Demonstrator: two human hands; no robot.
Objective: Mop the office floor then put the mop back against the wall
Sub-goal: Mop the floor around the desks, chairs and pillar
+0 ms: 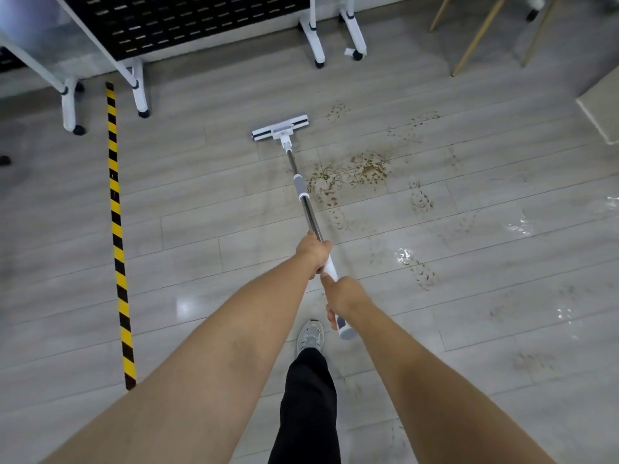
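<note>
A: Where is the mop found?
B: The mop (303, 192) is held out in front, its shaft slanted down and away. The mop head (280, 128) is laid flat on the floor (201, 236), beyond and just left of the muddy patch (351, 172).
A: And how is it gripped?
B: The left hand (315, 251) is wrapped round the metal shaft partway up, fingers clenched about it. The right hand (341, 296) is closed round the white grip nearer the handle's end — the grey end cap (346, 332) is seen poking out below it.
A: What is seen on the boards?
B: Brown dirt is spread to the right of the shaft, and shoe prints (420, 199) are scattered further right and nearer. Wet glare (521, 226) is seen toward the right edge. A striped tape (117, 229), black and yellow, is stuck down the left side, well apart from the mop.
A: Anything behind?
B: A white wheeled frame (140, 92) bearing a black perforated panel (187, 21) is stood at the top left — its castors are set beyond the mop head. Wooden legs (475, 38) are seen at the top right. Below the hands, a grey shoe (311, 336) and a black trouser leg (308, 406) are seen, the shoe planted on the floor.
</note>
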